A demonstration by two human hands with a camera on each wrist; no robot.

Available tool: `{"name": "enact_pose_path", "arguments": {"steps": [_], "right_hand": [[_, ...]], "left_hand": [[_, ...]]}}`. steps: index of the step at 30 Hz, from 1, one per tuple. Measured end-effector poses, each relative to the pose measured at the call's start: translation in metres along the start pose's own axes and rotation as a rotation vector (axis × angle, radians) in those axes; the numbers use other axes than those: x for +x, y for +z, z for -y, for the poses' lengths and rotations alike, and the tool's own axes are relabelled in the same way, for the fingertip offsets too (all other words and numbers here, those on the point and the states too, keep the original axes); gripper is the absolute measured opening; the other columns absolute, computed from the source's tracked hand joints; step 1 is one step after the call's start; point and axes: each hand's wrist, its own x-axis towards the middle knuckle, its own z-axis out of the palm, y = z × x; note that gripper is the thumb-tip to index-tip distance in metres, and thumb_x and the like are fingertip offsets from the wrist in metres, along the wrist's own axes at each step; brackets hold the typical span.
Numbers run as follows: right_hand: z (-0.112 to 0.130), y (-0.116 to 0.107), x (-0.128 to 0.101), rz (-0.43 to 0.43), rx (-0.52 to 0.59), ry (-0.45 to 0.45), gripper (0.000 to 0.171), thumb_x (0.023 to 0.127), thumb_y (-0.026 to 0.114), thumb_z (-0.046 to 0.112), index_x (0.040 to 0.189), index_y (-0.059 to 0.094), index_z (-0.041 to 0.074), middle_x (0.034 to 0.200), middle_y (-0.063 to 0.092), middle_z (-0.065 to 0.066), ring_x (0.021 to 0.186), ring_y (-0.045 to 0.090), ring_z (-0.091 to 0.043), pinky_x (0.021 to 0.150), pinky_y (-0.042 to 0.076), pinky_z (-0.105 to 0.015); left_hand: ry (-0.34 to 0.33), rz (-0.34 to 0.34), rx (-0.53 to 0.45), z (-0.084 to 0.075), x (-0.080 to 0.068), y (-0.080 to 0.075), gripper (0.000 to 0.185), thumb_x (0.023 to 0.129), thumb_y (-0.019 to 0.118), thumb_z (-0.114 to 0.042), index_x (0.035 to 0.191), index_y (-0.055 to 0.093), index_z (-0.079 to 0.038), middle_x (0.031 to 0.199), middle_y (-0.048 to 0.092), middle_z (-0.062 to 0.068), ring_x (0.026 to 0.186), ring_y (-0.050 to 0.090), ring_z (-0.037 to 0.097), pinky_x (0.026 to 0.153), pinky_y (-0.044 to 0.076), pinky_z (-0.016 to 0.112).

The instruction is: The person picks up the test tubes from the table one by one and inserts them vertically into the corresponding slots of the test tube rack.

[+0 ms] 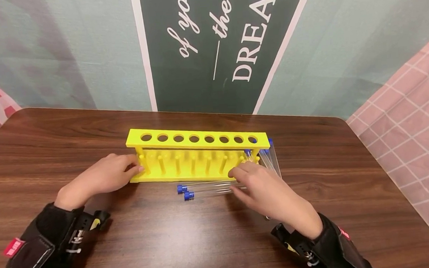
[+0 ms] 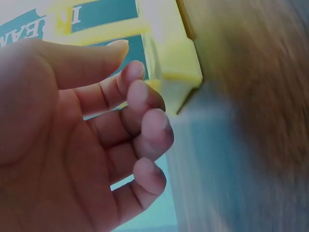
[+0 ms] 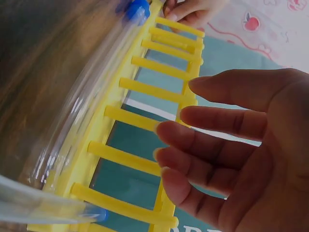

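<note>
A yellow test tube rack [image 1: 198, 172] stands upright on the table, its visible top holes without tubes. My left hand [image 1: 110, 173] is at its left end, fingertips right by the end post; in the left wrist view the fingers [image 2: 157, 128] are loosely bent with nothing between them. My right hand [image 1: 263, 188] hovers over the rack's right front corner, and in the right wrist view its fingers [image 3: 186, 137] spread loosely, holding nothing. Clear test tubes with blue caps [image 1: 182, 189] lie along the rack's front edge, their right ends partly hidden by my right hand.
More blue-capped tubes [image 1: 265, 157] lie at the rack's right end, beside a clear flat-edged container [image 1: 276, 157], partly covered by my right hand. The brown wooden table [image 1: 191, 242] ends at a printed cloth backdrop [image 1: 102, 54] behind the rack.
</note>
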Motion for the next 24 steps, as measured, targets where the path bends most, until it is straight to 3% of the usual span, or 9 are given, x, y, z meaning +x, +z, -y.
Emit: {"name": "enact_pose_path", "arguments": {"steps": [15, 24], "right_hand": [[0.002, 0.009, 0.006, 0.085, -0.068, -0.018, 0.015, 0.075, 0.072, 0.009, 0.083, 0.059, 0.007, 0.070, 0.046, 0.003, 0.065, 0.045, -0.013, 0.055, 0.038, -0.024], [0.003, 0.019, 0.012, 0.157, -0.072, -0.062, 0.013, 0.075, 0.071, 0.006, 0.084, 0.062, 0.005, 0.071, 0.048, 0.000, 0.066, 0.047, -0.014, 0.057, 0.040, -0.024]], "left_hand": [[-0.001, 0.024, -0.028, -0.001, 0.001, 0.004, 0.016, 0.092, 0.053, -0.014, 0.079, 0.055, -0.005, 0.059, 0.038, 0.001, 0.051, 0.035, 0.014, 0.050, 0.030, 0.027], [-0.030, 0.034, -0.036, -0.003, 0.001, 0.003, 0.016, 0.092, 0.052, -0.013, 0.080, 0.055, -0.003, 0.061, 0.039, 0.002, 0.053, 0.036, 0.015, 0.051, 0.031, 0.028]]}}
